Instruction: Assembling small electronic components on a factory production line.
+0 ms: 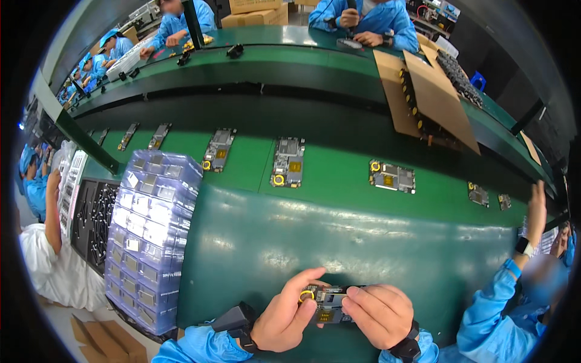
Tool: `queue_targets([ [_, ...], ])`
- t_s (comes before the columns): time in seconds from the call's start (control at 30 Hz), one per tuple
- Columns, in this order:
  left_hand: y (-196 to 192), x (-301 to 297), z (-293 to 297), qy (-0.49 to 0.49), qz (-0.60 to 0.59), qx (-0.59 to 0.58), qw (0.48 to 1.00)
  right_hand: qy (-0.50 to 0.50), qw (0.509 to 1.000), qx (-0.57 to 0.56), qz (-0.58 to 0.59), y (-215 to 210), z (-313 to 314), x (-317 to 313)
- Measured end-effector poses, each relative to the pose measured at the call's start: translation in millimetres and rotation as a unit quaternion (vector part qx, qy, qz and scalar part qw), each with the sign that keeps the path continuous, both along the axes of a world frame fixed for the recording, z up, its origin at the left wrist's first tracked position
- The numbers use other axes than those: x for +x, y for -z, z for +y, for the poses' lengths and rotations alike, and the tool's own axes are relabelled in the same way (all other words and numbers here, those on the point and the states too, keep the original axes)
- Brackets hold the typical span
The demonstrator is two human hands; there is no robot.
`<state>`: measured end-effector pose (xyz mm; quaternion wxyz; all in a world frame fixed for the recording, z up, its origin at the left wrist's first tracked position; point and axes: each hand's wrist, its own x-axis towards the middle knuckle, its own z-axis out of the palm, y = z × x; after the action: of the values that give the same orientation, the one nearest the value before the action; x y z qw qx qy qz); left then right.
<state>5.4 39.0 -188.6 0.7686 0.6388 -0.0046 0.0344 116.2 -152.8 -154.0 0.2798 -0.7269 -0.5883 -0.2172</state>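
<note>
Low over the front of the green worktop, both my hands are closed on one circuit board (pixel 325 315) with a yellow ring at its left end and gold contacts. My left hand (pixel 281 317) grips the board's left end, the thumb lying near the ring. At the other end, the fingertips of my right hand (pixel 384 316) press on the board's upper face and cover part of it. Whether a small part sits under those fingertips is hidden.
A stack of clear plastic trays (pixel 145 236) with small metal parts stands at the left, beside a black tray (pixel 94 221) of small parts. Several similar boards (pixel 288 162) lie along the green belt beyond. Cardboard sheets (pixel 426 100) lean at the far right. Co-workers in blue sit around.
</note>
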Motion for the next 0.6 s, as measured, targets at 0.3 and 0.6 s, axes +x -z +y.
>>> queue_targets([
  [0.3,14.1,-6.3,4.1,0.008,0.002,0.035,0.999,-0.007,1.000,-0.008,0.011,8.6,5.2,-6.7],
  [0.6,18.0,-8.5,2.9,-0.005,-0.010,0.065,0.998,-0.018,0.999,0.016,0.031,21.9,3.0,-4.1],
])
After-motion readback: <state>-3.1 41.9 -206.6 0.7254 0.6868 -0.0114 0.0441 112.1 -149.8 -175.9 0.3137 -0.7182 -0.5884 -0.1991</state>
